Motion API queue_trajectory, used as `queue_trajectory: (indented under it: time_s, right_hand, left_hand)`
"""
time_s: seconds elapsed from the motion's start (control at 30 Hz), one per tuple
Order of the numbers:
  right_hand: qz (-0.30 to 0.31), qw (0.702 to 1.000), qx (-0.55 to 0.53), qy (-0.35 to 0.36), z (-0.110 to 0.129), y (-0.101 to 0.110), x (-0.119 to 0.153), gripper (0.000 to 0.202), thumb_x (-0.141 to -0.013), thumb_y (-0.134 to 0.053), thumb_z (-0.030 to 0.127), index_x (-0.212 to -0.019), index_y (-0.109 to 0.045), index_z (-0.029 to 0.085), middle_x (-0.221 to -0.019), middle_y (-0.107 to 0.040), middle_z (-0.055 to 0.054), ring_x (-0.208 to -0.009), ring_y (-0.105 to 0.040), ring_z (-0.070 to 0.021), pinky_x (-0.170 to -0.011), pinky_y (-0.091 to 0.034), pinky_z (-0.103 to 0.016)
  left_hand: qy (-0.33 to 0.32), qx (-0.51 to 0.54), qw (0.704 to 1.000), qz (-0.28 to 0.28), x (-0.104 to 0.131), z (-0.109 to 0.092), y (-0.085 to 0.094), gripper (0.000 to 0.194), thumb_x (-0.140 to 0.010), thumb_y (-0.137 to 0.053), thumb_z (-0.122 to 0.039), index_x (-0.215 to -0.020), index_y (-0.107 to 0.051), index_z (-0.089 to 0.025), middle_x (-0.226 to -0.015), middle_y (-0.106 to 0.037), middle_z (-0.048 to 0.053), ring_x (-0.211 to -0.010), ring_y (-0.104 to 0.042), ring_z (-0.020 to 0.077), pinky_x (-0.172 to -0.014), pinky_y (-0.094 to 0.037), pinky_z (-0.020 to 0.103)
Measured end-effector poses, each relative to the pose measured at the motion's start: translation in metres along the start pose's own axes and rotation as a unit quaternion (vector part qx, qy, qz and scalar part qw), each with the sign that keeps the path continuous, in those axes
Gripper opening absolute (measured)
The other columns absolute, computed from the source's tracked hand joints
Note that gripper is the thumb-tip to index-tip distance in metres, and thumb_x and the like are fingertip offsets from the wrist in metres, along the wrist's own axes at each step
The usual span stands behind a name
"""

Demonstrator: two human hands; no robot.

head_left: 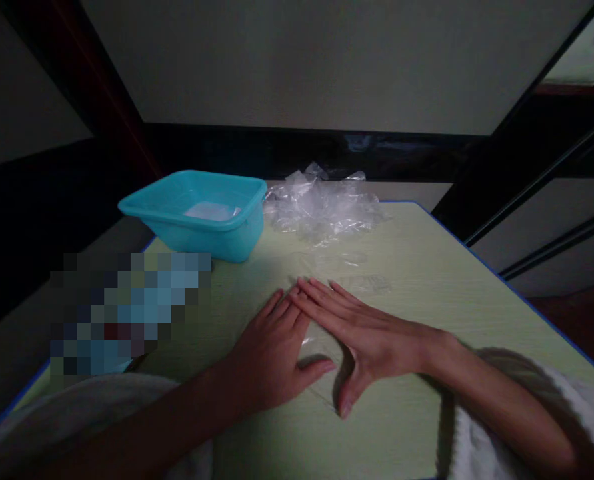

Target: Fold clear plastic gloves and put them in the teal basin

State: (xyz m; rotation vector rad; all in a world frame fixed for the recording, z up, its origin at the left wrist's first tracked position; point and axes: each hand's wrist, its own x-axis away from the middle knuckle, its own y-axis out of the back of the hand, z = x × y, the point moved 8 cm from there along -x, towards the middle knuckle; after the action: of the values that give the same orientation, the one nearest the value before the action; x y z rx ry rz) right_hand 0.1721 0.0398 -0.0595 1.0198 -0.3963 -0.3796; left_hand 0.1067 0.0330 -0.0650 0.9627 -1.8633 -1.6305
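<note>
A thin clear plastic bag [319,341] lies flat on the table, partly hidden beneath both hands. My left hand [271,357] rests palm down on its left side, fingers stretched out and thumb pointing right. From the right, my right hand [364,327] presses on it with fingers extended and thumb spread toward me. The fingertips of the two hands meet and overlap slightly, right over left. Neither hand grips anything. Just beyond the fingertips, more flat clear plastic [367,285] with faint printing shows; whether it belongs to the same bag I cannot tell.
A turquoise plastic basin [247,233] with something whitish inside stands at the back left. Beside it is a heap of crumpled clear plastic bags [327,207]. A blurred-out bluish item [141,307] lies along the left edge of the pale table [477,320], which has blue edging.
</note>
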Motion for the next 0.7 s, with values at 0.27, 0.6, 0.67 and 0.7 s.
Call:
queue_trajectory:
  time_s: [0.27,0.6,0.67,0.7]
  right_hand:
    - [-0.003,1.0,0.009,0.008,-0.001,-0.002,0.001,0.121,-0.061,-0.065,0.066,-0.145,0.006,0.017,-0.149,0.015,-0.012,-0.136,0.014,-0.0298,-0.108,0.003,-0.052]
    - [0.008,1.0,0.015,-0.003,-0.001,-0.002,0.002,0.117,-0.062,-0.064,0.066,-0.145,0.001,0.016,-0.15,0.012,-0.015,-0.136,0.012,-0.0304,-0.108,0.002,-0.052]
    - [0.006,1.0,0.019,-0.003,0.0,-0.002,0.002,0.117,-0.062,-0.064,0.066,-0.145,0.002,0.017,-0.15,0.012,-0.015,-0.136,0.012,-0.0303,-0.108,0.001,-0.053]
    - [0.006,1.0,0.02,-0.003,0.0,-0.002,0.002,0.117,-0.062,-0.064,0.066,-0.145,0.002,0.017,-0.15,0.012,-0.014,-0.136,0.011,-0.0303,-0.108,0.001,-0.053]
  left_hand:
    - [0.045,-0.06,0.997,0.005,-0.002,0.037,0.004,0.073,-0.085,-0.042,-0.053,-0.135,-0.033,-0.002,-0.145,-0.026,0.021,-0.135,-0.023,0.0304,-0.107,-0.026,0.048]
    - [0.114,-0.07,0.991,-0.002,-0.007,0.082,0.012,0.072,-0.085,-0.041,-0.049,-0.134,-0.032,0.003,-0.144,-0.027,0.025,-0.135,-0.023,0.0314,-0.108,-0.026,0.045]
    - [0.117,-0.068,0.991,-0.006,-0.006,0.085,0.014,0.071,-0.085,-0.042,-0.048,-0.133,-0.033,0.003,-0.144,-0.027,0.025,-0.135,-0.024,0.0312,-0.108,-0.026,0.045]
    - [0.114,-0.069,0.991,-0.011,-0.006,0.086,0.016,0.07,-0.085,-0.042,-0.048,-0.132,-0.035,0.003,-0.144,-0.028,0.025,-0.134,-0.025,0.0311,-0.108,-0.027,0.045]
